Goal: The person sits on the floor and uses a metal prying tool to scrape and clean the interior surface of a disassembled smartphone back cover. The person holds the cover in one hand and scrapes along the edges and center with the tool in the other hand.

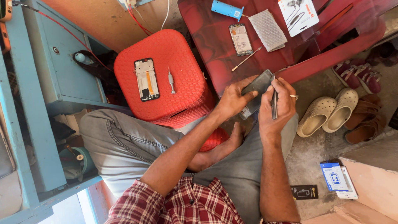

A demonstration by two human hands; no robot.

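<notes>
Over our lap: left hand (232,99) grips the phone body (258,92); right hand (277,105) pinches tweezers (274,103).
Done: phone frame (146,79) (stripped) on red stool (182,62).
Left: we judge reassembly pending.

Small phone-repair workshop: opened phone (146,79) and screwdriver (171,81) on red stool (182,54), spare-part boxes (334,176) on concrete floor (315,153).
</notes>
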